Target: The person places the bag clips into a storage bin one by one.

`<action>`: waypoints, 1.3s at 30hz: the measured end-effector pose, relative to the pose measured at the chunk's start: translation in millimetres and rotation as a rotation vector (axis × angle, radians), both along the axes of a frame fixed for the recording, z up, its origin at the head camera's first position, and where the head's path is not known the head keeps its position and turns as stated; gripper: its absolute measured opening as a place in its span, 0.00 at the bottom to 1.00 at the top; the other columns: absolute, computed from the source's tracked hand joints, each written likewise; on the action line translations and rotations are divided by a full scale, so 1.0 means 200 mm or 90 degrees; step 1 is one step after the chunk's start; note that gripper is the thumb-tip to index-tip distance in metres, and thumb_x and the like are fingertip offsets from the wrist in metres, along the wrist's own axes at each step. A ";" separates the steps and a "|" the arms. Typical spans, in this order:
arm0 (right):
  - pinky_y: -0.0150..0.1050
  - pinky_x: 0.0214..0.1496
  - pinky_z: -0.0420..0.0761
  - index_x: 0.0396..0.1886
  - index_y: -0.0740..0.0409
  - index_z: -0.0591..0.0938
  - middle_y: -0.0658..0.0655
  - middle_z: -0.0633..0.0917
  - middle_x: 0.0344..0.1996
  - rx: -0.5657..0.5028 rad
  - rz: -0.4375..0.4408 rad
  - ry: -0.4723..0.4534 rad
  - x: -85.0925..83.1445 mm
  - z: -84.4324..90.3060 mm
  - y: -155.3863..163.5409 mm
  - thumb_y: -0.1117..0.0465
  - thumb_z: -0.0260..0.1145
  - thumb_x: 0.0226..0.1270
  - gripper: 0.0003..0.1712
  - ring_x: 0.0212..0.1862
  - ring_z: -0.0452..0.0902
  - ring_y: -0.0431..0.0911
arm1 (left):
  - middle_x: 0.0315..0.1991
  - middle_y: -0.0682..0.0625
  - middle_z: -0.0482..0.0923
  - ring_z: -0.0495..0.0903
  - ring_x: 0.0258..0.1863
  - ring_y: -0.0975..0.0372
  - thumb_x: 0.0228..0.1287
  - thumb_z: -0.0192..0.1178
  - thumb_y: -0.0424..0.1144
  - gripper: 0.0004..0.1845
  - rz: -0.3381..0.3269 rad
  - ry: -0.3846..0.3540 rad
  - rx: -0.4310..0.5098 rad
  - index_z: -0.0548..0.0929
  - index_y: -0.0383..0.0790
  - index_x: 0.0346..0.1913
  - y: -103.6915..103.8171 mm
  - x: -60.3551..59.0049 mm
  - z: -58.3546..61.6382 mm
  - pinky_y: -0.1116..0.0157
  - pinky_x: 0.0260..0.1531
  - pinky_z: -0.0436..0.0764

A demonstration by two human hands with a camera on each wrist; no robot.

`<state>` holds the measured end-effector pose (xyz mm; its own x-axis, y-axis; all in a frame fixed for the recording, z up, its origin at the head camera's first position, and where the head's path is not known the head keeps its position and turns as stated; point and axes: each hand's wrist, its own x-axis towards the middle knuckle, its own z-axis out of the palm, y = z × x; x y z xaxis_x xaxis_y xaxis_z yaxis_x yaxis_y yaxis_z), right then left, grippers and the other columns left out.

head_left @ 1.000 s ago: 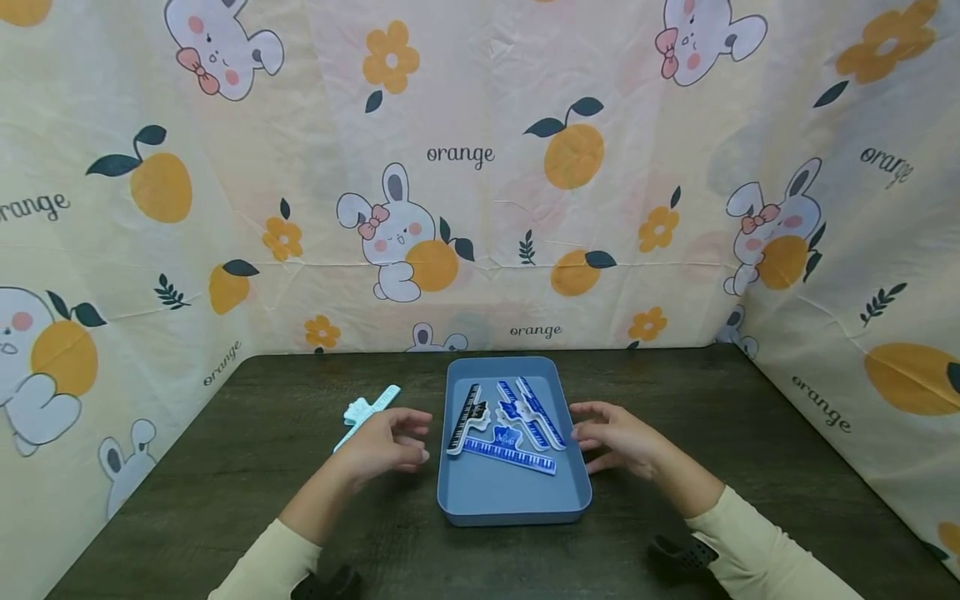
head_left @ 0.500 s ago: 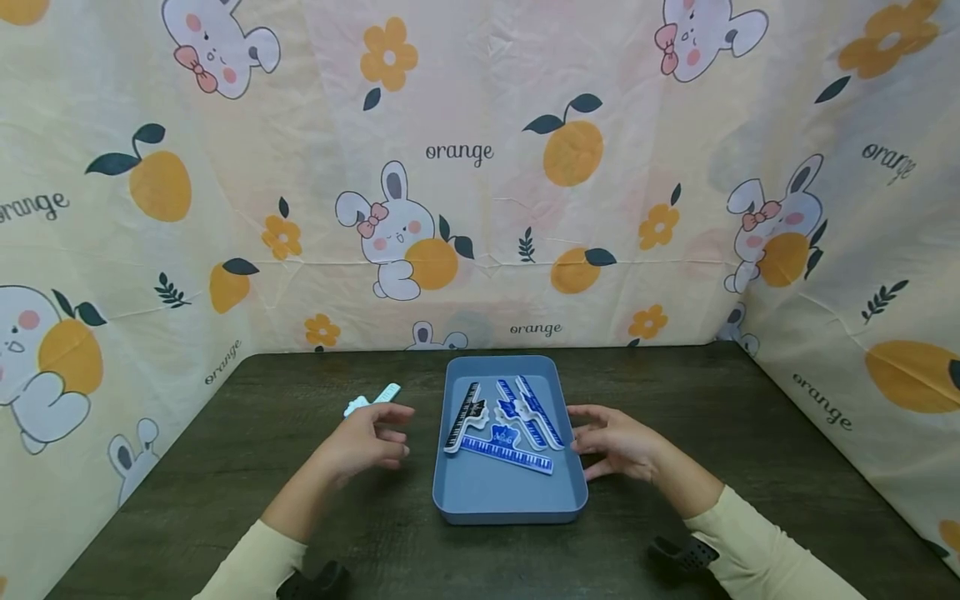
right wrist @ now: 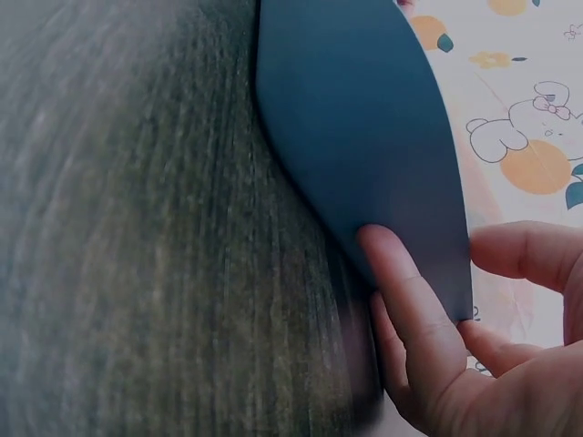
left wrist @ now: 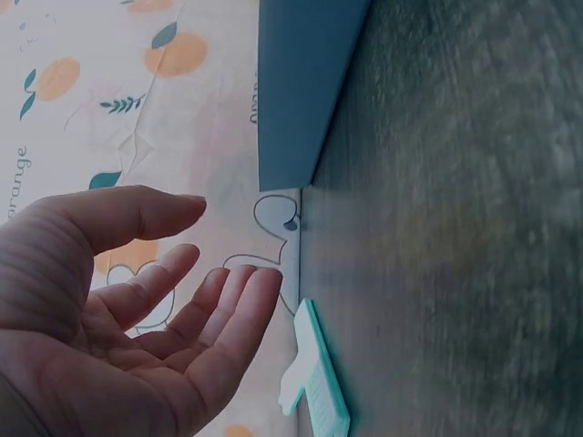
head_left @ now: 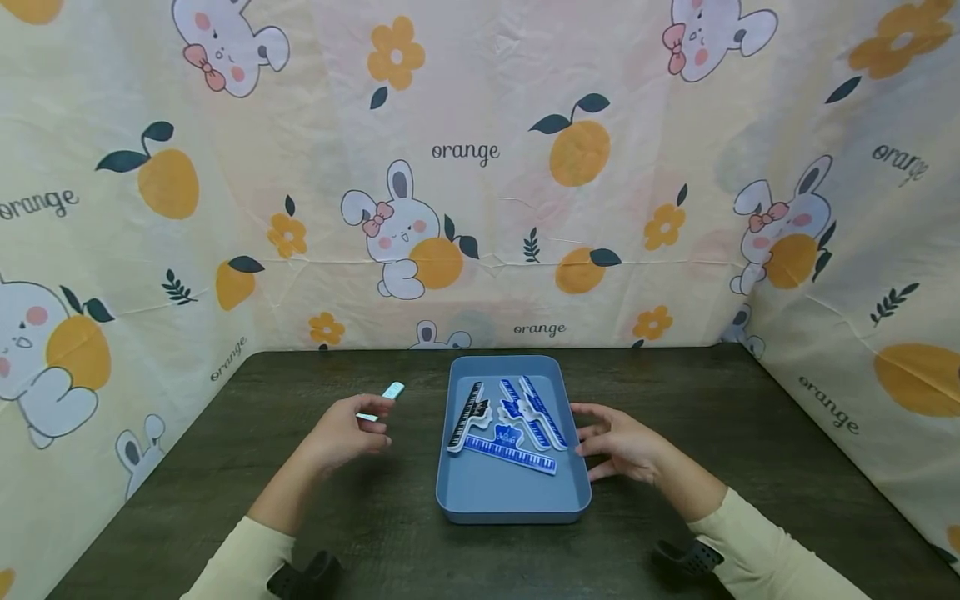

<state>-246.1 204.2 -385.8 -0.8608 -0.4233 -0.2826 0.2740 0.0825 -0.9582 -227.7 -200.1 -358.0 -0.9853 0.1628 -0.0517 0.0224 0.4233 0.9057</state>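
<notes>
Head view high, frontal; both wrist views close, sharing the tray [head_left: 513, 504].

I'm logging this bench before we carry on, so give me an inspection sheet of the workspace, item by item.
Surface: dark wood-grain table.
Job's things: blue tray holding one black and three blue rulers; a pale teal ruler lies on the table left of the tray.
Clutter: nothing seen.
Grippers: left hand hovers open over the pale teal ruler, not gripping it; right hand rests relaxed fingers against the tray's right wall.
Cables: nothing seen; a dark wrist strap shows on each cream sleeve.
Surroundings: cloth backdrop printed with rabbits and oranges on three sides.
</notes>
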 end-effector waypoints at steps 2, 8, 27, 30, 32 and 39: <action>0.55 0.42 0.84 0.76 0.63 0.48 0.74 0.73 0.60 -0.004 0.001 0.000 0.00 0.00 0.00 0.76 0.61 0.62 0.47 0.47 0.81 0.56 | 0.57 0.31 0.71 0.77 0.48 0.50 0.53 0.65 0.23 0.30 0.011 0.010 -0.024 0.72 0.26 0.62 -0.01 0.00 0.01 0.59 0.38 0.84; 0.56 0.43 0.84 0.77 0.62 0.49 0.77 0.70 0.62 -0.010 -0.009 -0.009 0.01 0.01 0.00 0.76 0.62 0.62 0.47 0.48 0.81 0.57 | 0.56 0.34 0.74 0.78 0.49 0.49 0.55 0.67 0.28 0.28 0.051 0.052 -0.139 0.75 0.30 0.61 -0.03 -0.01 0.01 0.58 0.37 0.82; 0.58 0.45 0.83 0.76 0.64 0.51 0.76 0.70 0.62 -0.015 -0.023 -0.006 0.03 0.01 0.00 0.77 0.61 0.63 0.45 0.48 0.81 0.56 | 0.50 0.32 0.77 0.78 0.43 0.45 0.50 0.69 0.32 0.26 0.104 0.168 -0.407 0.80 0.30 0.55 -0.09 -0.15 -0.07 0.48 0.40 0.78; 0.57 0.45 0.83 0.76 0.64 0.50 0.76 0.71 0.61 -0.016 -0.017 -0.002 0.03 0.01 0.00 0.77 0.60 0.63 0.45 0.48 0.81 0.56 | 0.49 0.32 0.76 0.76 0.42 0.45 0.48 0.68 0.32 0.26 0.114 0.183 -0.465 0.81 0.30 0.54 -0.08 -0.17 -0.09 0.48 0.38 0.78; 0.57 0.45 0.83 0.76 0.65 0.50 0.76 0.71 0.61 -0.015 -0.014 0.000 0.03 0.01 0.00 0.77 0.60 0.63 0.45 0.48 0.81 0.56 | 0.50 0.31 0.74 0.76 0.44 0.43 0.46 0.68 0.31 0.26 0.121 0.187 -0.489 0.81 0.31 0.54 -0.07 -0.19 -0.09 0.48 0.39 0.78; 0.57 0.45 0.83 0.76 0.65 0.50 0.75 0.72 0.60 -0.005 -0.009 0.006 0.03 0.01 -0.01 0.77 0.60 0.64 0.45 0.47 0.81 0.55 | 0.50 0.31 0.73 0.74 0.39 0.45 0.47 0.69 0.32 0.29 0.108 0.129 -0.504 0.79 0.30 0.56 -0.07 -0.24 -0.09 0.51 0.34 0.78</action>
<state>-240.0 203.2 -383.9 -0.8694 -0.4130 -0.2713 0.2660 0.0716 -0.9613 -276.1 -214.2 -375.8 -0.9957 0.0012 0.0921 0.0312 0.9455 0.3240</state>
